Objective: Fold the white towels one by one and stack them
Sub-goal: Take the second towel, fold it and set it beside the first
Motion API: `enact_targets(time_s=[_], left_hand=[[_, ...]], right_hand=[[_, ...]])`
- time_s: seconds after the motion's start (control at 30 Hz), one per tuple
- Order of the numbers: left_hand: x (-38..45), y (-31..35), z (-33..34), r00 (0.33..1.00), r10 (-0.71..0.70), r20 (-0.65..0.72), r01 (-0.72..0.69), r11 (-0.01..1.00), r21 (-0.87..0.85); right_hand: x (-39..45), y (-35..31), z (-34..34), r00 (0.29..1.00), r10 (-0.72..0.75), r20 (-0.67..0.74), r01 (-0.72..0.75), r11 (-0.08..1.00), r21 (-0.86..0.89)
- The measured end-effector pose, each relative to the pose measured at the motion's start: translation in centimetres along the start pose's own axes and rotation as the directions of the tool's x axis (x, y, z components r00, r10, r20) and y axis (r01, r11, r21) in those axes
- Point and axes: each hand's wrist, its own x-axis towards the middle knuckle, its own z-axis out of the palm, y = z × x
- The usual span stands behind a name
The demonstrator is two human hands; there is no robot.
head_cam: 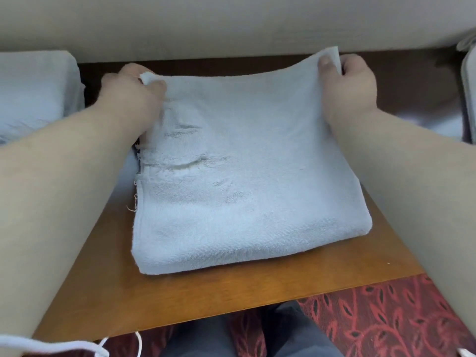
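A white towel [247, 176], folded over into a thick square, lies on a small wooden table [206, 292]. Its surface is worn and frayed toward the left edge. My left hand [128, 96] pinches the far left corner of the top layer. My right hand [347, 86] pinches the far right corner and holds it lifted off the table, so the far edge curves upward. The near fold rests flat on the wood.
Another white towel [33, 94] lies to the left on a beige sofa [231, 24] behind the table. More white cloth [467, 94] shows at the right edge. Red patterned carpet [386, 318] and my grey-trousered legs are below the table's near edge.
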Motion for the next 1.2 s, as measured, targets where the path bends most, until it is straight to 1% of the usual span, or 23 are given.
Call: enact_targets(time_s=[0.07, 0.13, 0.2, 0.3, 0.37, 0.43, 0.53, 0.6, 0.67, 0.73, 0.77, 0.8, 0.83, 0.87, 0.9, 0.93, 0.97, 1.0, 1.03, 1.07, 1.1, 1.13, 1.2], left_hand=[[-0.2, -0.2, 0.0, 0.990, 0.130, -0.056, -0.124, 0.987, 0.105], [-0.6, -0.4, -0.5, 0.959, 0.260, -0.111, -0.237, 0.954, 0.184], [-1.0, -0.4, -0.8, 0.926, 0.352, -0.137, -0.328, 0.929, 0.173], [-1.1, 0.1, -1.5, 0.899, 0.403, -0.172, -0.389, 0.915, 0.109], [-0.9, -0.1, -1.7, 0.902, 0.364, -0.233, -0.361, 0.931, 0.055], [-0.8, -0.4, -1.5, 0.941, 0.223, -0.253, -0.236, 0.972, -0.020], [-0.4, -1.3, -0.5, 0.995, 0.080, -0.054, -0.079, 0.996, 0.028], [-0.1, -1.8, -0.1, 0.999, 0.041, 0.032, -0.044, 0.993, 0.106], [0.0, -2.2, 0.2, 0.999, 0.037, 0.009, -0.038, 0.991, 0.125], [-0.3, -2.0, 0.4, 0.999, -0.030, -0.025, 0.032, 0.996, 0.087], [-0.5, -1.6, 0.5, 0.996, -0.067, -0.059, 0.073, 0.991, 0.114], [-1.1, -0.9, 0.5, 0.992, -0.052, -0.116, 0.076, 0.974, 0.215], [-2.0, 0.0, 0.8, 0.984, 0.042, -0.171, 0.018, 0.941, 0.337], [-3.4, 1.2, 1.2, 0.964, 0.198, -0.177, -0.111, 0.907, 0.407], [-5.0, 2.4, 1.9, 0.926, 0.358, -0.115, -0.286, 0.868, 0.406], [-6.8, 3.5, 2.8, 0.877, 0.480, 0.004, -0.447, 0.814, 0.370], [-8.8, 4.2, 4.0, 0.833, 0.537, 0.136, -0.548, 0.762, 0.345], [-10.7, 4.3, 5.0, 0.820, 0.511, 0.258, -0.572, 0.741, 0.352], [-12.3, 4.0, 5.8, 0.838, 0.431, 0.335, -0.539, 0.748, 0.388], [-13.4, 3.2, 6.1, 0.868, 0.348, 0.354, -0.481, 0.765, 0.428], [-14.2, 2.4, 6.0, 0.896, 0.288, 0.337, -0.423, 0.785, 0.452], [-14.6, 1.6, 5.7, 0.916, 0.245, 0.316, -0.375, 0.802, 0.464], [-15.0, 0.7, 4.7, 0.934, 0.182, 0.307, -0.321, 0.805, 0.499]], right_hand=[[0.2, 0.3, 0.5, 0.997, -0.056, 0.052, 0.059, 0.997, -0.058], [0.5, 0.6, 0.7, 0.994, -0.034, 0.102, 0.046, 0.991, -0.123], [1.1, 1.1, 1.0, 0.995, -0.027, 0.095, 0.043, 0.985, -0.168], [0.6, 1.5, 1.8, 0.995, -0.075, 0.069, 0.086, 0.979, -0.183], [0.3, 1.8, 2.4, 0.993, -0.105, 0.050, 0.113, 0.971, -0.209], [0.2, 1.7, 2.5, 0.994, -0.104, 0.035, 0.109, 0.956, -0.273], [0.4, 1.5, 2.3, 0.996, -0.088, 0.019, 0.090, 0.943, -0.321], [0.5, 1.5, 2.4, 0.995, -0.097, 0.011, 0.095, 0.940, -0.327], [0.5, 1.5, 2.4, 0.996, -0.088, 0.000, 0.084, 0.944, -0.318], [0.4, 1.5, 2.3, 0.998, -0.067, -0.009, 0.061, 0.950, -0.306], [0.3, 1.4, 2.3, 0.999, -0.049, -0.007, 0.045, 0.955, -0.293], [0.2, 1.2, 2.2, 1.000, -0.026, -0.002, 0.025, 0.962, -0.270], [0.1, 0.8, 2.1, 1.000, -0.005, -0.001, 0.005, 0.972, -0.235], [-0.4, 0.3, 1.7, 1.000, -0.006, -0.011, 0.003, 0.977, -0.212], [-1.2, -0.2, 1.3, 0.997, -0.068, -0.031, 0.060, 0.973, -0.222], [-2.4, -0.5, 0.8, 0.982, -0.189, -0.018, 0.178, 0.950, -0.258], [-4.0, -0.6, 0.3, 0.943, -0.329, 0.056, 0.330, 0.895, -0.300], [-5.7, -0.4, -0.1, 0.882, -0.428, 0.198, 0.470, 0.822, -0.322], [-7.6, 0.3, -0.5, 0.812, -0.449, 0.374, 0.570, 0.749, -0.337], [-9.4, 1.3, -1.1, 0.751, -0.394, 0.530, 0.623, 0.689, -0.371], [-10.9, 2.5, -1.7, 0.725, -0.315, 0.612, 0.637, 0.643, -0.425], [-11.7, 3.5, -2.3, 0.739, -0.257, 0.623, 0.622, 0.616, -0.484], [-12.6, 4.4, -3.6, 0.791, -0.205, 0.576, 0.559, 0.623, -0.547]])
